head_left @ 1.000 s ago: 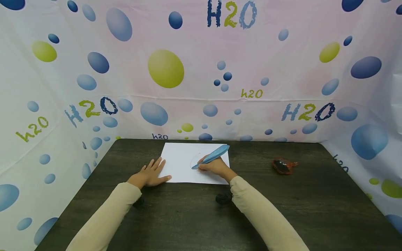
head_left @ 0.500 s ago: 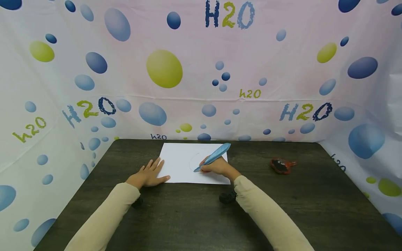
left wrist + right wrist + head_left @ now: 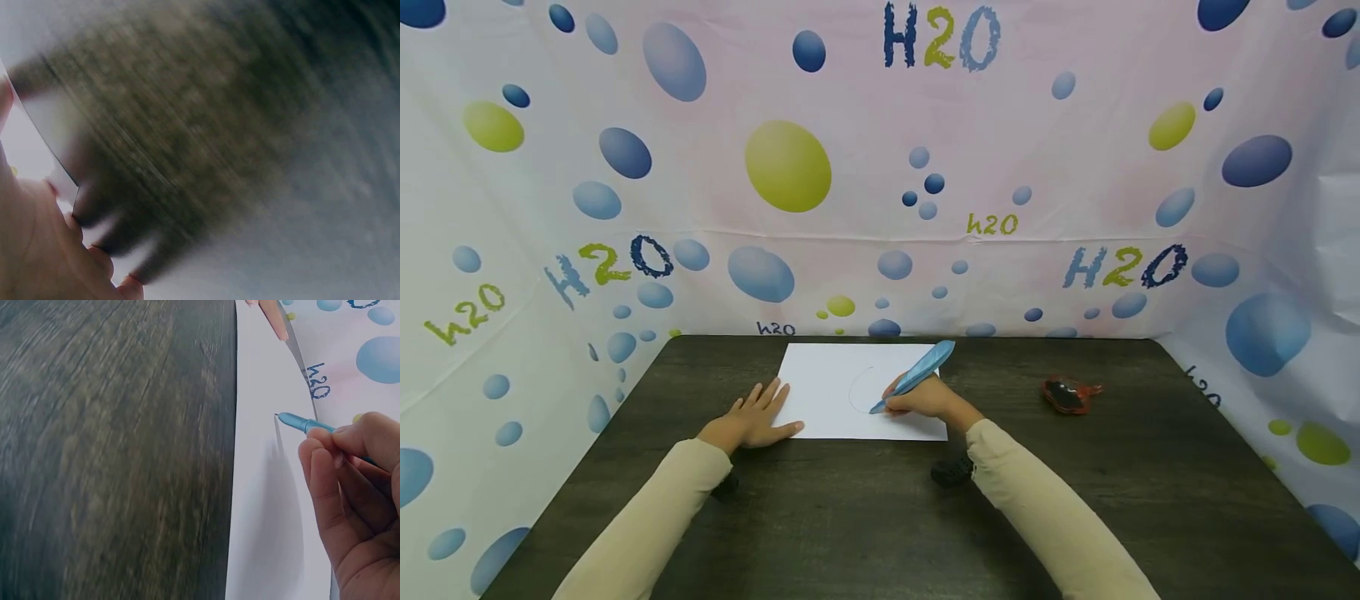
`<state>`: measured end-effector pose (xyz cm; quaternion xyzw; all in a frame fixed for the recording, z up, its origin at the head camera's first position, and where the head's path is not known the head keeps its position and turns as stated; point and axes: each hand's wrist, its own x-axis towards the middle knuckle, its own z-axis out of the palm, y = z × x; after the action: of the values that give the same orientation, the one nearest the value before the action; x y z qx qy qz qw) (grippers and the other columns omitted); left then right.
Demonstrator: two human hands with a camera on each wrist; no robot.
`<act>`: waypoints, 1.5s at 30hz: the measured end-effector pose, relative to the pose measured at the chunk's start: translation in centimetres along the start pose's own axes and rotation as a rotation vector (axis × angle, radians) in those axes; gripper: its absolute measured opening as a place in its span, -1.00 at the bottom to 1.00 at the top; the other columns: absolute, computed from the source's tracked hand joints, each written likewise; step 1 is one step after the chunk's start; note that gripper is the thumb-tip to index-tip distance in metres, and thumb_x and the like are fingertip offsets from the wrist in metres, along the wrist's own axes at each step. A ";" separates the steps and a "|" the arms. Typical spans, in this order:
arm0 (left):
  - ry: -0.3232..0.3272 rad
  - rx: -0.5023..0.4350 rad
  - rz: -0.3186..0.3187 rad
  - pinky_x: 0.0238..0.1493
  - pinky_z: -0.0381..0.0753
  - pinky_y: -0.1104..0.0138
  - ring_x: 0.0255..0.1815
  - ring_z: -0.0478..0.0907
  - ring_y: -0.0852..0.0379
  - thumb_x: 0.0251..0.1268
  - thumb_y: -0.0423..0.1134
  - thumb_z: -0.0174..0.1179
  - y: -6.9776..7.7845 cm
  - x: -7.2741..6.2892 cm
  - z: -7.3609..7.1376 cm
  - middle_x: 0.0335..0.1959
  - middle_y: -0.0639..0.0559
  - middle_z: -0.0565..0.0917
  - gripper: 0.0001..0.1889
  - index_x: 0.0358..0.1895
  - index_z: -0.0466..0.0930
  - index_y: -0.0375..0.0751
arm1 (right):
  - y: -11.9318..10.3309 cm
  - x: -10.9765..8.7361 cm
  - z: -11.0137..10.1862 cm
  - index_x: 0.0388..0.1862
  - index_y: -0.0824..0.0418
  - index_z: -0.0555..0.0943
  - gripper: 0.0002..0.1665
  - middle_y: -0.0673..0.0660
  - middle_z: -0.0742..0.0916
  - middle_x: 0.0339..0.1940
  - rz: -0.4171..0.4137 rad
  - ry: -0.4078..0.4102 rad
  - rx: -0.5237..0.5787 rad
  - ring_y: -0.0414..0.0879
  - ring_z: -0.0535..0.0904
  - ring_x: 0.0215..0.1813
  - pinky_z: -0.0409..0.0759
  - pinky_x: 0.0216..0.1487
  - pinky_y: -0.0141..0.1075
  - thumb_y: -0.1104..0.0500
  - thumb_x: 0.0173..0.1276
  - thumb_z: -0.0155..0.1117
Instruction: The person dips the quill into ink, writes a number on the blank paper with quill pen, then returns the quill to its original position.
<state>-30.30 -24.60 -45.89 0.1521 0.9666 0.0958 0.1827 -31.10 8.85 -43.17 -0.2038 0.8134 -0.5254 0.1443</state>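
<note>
A white sheet of paper [image 3: 816, 387] lies near the far side of the dark table. My right hand [image 3: 925, 397] pinches a light blue pen with a feather-shaped top [image 3: 925, 367], its tip at the paper. In the right wrist view, thumb and fingers close round the pen's blue barrel [image 3: 297, 421] just behind the tip. A thin curved line [image 3: 850, 392] shows on the sheet, left of the pen. My left hand [image 3: 752, 419] rests with spread fingers over the sheet's left edge. In the left wrist view, the left fingers [image 3: 100, 262] reach onto the dark tabletop's reflection.
The dark wood-grain table [image 3: 850, 525] spreads around the sheet. Right of it lies a small orange-red object with a dark middle [image 3: 1069, 394]. A white cloth with blue and green dots [image 3: 850, 208] hangs behind the table and along its sides.
My right hand has moved the pen slightly right and toward me, and the curved line has grown longer along its lower end. My left hand stays at the sheet's left edge.
</note>
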 end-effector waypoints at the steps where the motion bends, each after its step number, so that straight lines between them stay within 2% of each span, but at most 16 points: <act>1: -0.001 0.002 0.000 0.39 -0.32 -0.29 0.52 -0.38 -0.33 -0.02 0.71 -0.39 0.1 -0.1 -0.1 0.56 -0.20 -0.34 0.23 0.56 -0.31 -0.16 | 0.0 0.0 -0.1 -0.21 0.47 0.67 -0.81 0.25 0.78 -0.38 0.003 -0.002 -0.003 -0.04 0.74 -0.35 0.70 -0.24 -0.22 0.35 0.24 0.31; 6: -0.014 0.001 -0.006 0.40 -0.32 -0.27 0.53 -0.40 -0.32 0.07 0.66 -0.36 0.5 -0.6 -0.6 0.56 -0.19 -0.36 0.17 0.56 -0.33 -0.15 | 0.1 -0.3 -0.7 -0.21 0.49 0.67 -0.81 0.26 0.77 -0.39 -0.007 0.004 -0.016 -0.03 0.74 -0.36 0.70 -0.24 -0.21 0.36 0.24 0.30; 10: -0.019 -0.039 0.003 0.38 -0.35 -0.30 0.51 -0.40 -0.36 0.16 0.58 -0.27 1.1 -1.2 -1.1 0.56 -0.23 -0.35 0.11 0.56 -0.30 -0.17 | 0.3 -0.4 -1.1 -0.20 0.54 0.65 -0.80 0.28 0.77 -0.40 -0.017 0.026 0.003 -0.04 0.73 -0.38 0.70 -0.26 -0.23 0.39 0.24 0.28; 13: -0.012 -0.038 0.008 0.37 -0.34 -0.31 0.51 -0.38 -0.37 0.15 0.59 -0.27 0.9 -1.0 -0.8 0.56 -0.23 -0.33 0.12 0.56 -0.29 -0.17 | 0.5 -0.5 -1.4 -0.20 0.55 0.64 -0.79 0.29 0.77 -0.40 -0.006 0.050 0.025 -0.03 0.74 -0.38 0.70 -0.26 -0.22 0.40 0.23 0.28; 19: 0.003 -0.004 0.008 0.37 -0.32 -0.31 0.51 -0.37 -0.37 0.01 0.69 -0.39 -0.2 0.1 0.2 0.56 -0.24 -0.33 0.21 0.56 -0.30 -0.17 | 0.8 -0.7 -1.6 -0.18 0.51 0.66 -0.78 0.26 0.77 -0.39 0.035 0.106 0.010 -0.01 0.74 -0.35 0.70 -0.24 -0.19 0.38 0.23 0.31; 27: -0.008 -0.031 0.011 0.38 -0.32 -0.30 0.52 -0.39 -0.34 0.14 0.61 -0.30 0.3 -0.5 -0.4 0.56 -0.20 -0.34 0.12 0.56 -0.30 -0.14 | 0.5 -0.7 -1.5 -0.16 0.51 0.66 -0.77 0.26 0.77 -0.37 0.073 0.169 0.028 -0.11 0.72 -0.37 0.70 -0.23 -0.23 0.37 0.24 0.30; 35: 0.006 -0.021 0.004 0.37 -0.32 -0.30 0.52 -0.38 -0.35 -0.04 0.72 -0.38 0.0 -0.2 0.0 0.56 -0.21 -0.34 0.25 0.55 -0.29 -0.18 | 0.6 -0.4 -1.3 -0.16 0.42 0.69 -0.76 0.19 0.78 -0.42 0.117 0.249 -0.003 -0.12 0.71 -0.39 0.68 -0.24 -0.24 0.30 0.23 0.33; 45: 0.021 0.008 0.004 0.38 -0.30 -0.30 0.52 -0.37 -0.35 0.02 0.69 -0.39 -0.1 0.0 0.3 0.56 -0.20 -0.33 0.21 0.56 -0.30 -0.17 | 1.1 0.3 -0.4 -0.19 0.40 0.71 -0.77 0.11 0.77 -0.49 0.131 0.387 0.081 -0.21 0.65 -0.47 0.63 -0.31 -0.34 0.30 0.18 0.36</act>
<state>-30.22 -24.69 -46.24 0.1537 0.9685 0.0939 0.1719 -31.75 9.40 -44.01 -0.0395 0.8156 -0.5767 0.0273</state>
